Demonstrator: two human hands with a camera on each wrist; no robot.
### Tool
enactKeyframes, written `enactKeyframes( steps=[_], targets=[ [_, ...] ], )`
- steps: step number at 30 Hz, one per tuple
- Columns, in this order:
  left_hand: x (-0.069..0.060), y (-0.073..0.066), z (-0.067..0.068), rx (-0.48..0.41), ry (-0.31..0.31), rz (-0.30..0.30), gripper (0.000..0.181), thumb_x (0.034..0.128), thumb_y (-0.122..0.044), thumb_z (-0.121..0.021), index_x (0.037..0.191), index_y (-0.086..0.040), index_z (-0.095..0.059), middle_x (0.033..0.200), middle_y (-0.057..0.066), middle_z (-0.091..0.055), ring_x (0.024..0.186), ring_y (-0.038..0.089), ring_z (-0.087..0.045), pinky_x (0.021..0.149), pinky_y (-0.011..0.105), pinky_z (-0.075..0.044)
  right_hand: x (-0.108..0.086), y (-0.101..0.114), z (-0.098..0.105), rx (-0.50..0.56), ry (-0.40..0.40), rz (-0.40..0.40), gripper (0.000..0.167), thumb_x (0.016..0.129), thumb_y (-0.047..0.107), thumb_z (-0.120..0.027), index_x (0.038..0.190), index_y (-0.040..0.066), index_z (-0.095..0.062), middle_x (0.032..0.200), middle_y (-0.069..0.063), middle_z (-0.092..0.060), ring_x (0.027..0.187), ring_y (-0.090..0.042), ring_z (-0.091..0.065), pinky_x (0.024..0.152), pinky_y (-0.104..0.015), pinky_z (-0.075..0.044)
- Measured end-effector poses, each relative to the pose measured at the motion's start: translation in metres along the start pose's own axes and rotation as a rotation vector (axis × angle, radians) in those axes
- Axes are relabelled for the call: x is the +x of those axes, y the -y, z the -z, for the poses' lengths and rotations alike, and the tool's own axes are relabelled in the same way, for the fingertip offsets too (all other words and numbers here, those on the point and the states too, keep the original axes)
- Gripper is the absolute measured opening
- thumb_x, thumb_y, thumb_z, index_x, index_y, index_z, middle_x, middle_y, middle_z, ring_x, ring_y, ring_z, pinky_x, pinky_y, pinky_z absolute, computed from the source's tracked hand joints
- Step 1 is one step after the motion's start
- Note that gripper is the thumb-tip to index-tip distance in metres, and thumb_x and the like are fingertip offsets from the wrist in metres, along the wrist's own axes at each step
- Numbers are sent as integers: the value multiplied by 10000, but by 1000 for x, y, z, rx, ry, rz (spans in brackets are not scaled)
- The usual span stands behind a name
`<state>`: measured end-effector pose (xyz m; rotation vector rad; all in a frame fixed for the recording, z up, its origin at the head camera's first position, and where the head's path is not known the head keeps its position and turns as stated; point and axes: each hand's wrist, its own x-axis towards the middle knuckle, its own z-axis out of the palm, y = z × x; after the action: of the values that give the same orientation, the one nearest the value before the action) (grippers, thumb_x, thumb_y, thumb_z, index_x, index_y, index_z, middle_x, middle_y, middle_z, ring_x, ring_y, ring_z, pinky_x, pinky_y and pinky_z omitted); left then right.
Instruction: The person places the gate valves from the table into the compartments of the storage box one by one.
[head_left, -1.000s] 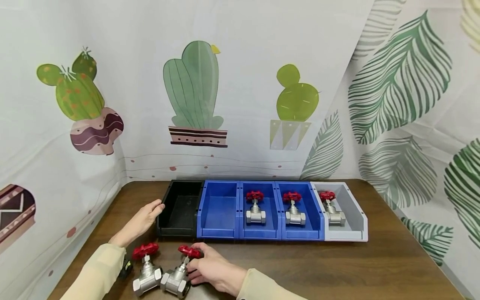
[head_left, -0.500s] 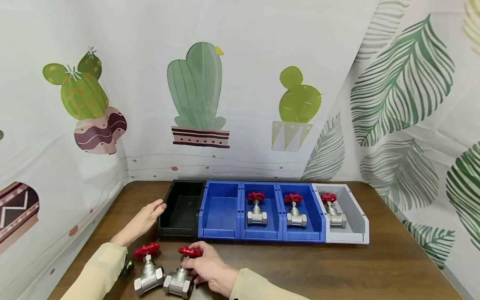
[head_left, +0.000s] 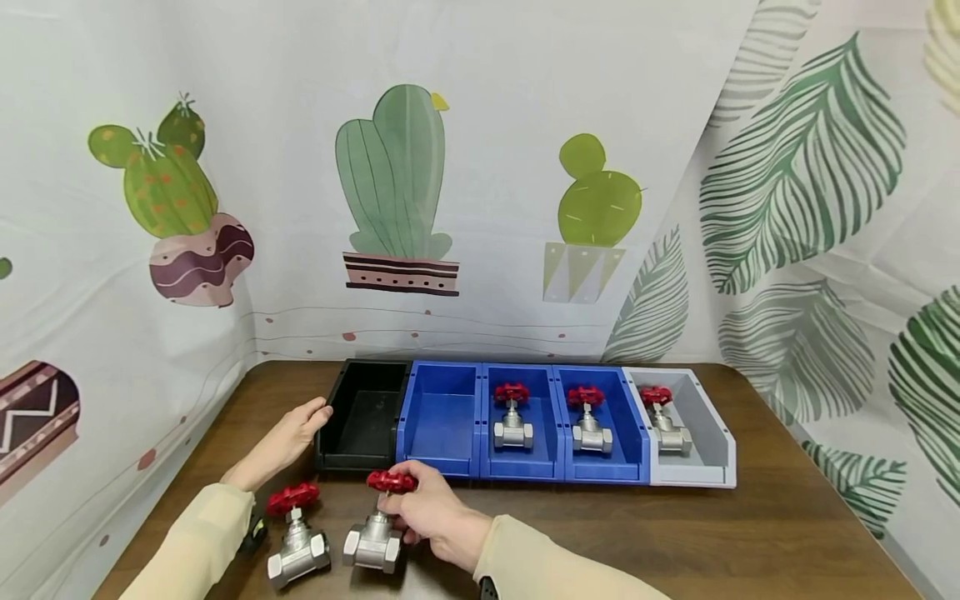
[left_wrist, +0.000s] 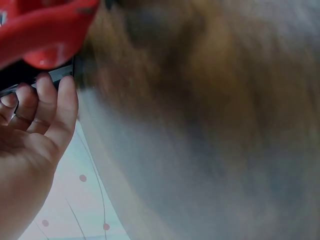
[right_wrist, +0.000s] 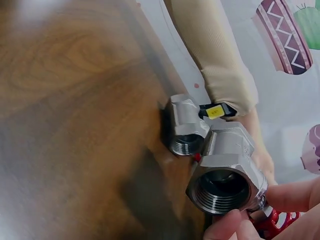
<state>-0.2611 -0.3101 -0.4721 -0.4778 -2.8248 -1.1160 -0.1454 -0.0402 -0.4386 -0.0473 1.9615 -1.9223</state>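
My right hand (head_left: 437, 514) grips a steel gate valve (head_left: 372, 543) by its neck, under the red handwheel (head_left: 391, 481). In the right wrist view the valve's threaded opening (right_wrist: 220, 192) faces the camera, and a shadow lies on the table below. A second gate valve (head_left: 298, 557) with a red handwheel stands to the left of the held one. My left hand (head_left: 288, 437) rests its fingertips against the left wall of the black bin (head_left: 356, 461). In the left wrist view, its fingers (left_wrist: 67, 107) touch the bin's edge; the thumb is hidden.
Right of the black bin stand three blue bins (head_left: 438, 468) and a grey bin (head_left: 693, 476), side by side. One gate valve (head_left: 513, 432) lies in the middle blue bin, another (head_left: 592, 435) in the right blue bin, another (head_left: 670, 435) in the grey bin. A patterned cloth hangs behind the table.
My right hand has taken hold of the nearer-right gate valve and lifted it, moving it slightly up and right. My left hand stays at the black bin.
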Motion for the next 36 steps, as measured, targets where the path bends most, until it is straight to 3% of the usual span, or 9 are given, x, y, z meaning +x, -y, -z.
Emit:
enactKeyframes(
  steps=[16,23,30,36],
  targets=[
    [2,0,-3,7,-27,-15,210,1048,-209,-451,911,-64,-516,813,38,-515,825,233,-536,760,424,-435,23,71,35,-104,-14,28,366,840,26,-693,1180,127,-599,879,-45,-596,575,-145,-495,469,-278,-394],
    [3,2,-3,2,-20,-8,217,1048,-205,-451,918,-44,-516,813,49,-517,817,228,-526,750,411,-428,41,79,49,-137,-49,48,350,866,22,-686,1193,102,-591,919,-72,-611,573,-157,-488,465,-284,-382],
    [3,3,-4,-24,-12,14,216,1054,-228,-442,960,-56,-535,899,65,-568,918,264,-565,829,467,-439,56,79,59,-197,-84,65,347,888,34,-666,1218,103,-583,983,-81,-602,559,-160,-435,475,-309,-380],
    [2,3,-3,-12,-12,0,236,1059,-249,-432,925,-76,-520,815,30,-512,828,215,-527,771,417,-433,65,78,60,-177,-108,65,373,882,-2,-638,1237,83,-563,1019,-102,-577,534,-163,-398,441,-297,-332]
  ],
)
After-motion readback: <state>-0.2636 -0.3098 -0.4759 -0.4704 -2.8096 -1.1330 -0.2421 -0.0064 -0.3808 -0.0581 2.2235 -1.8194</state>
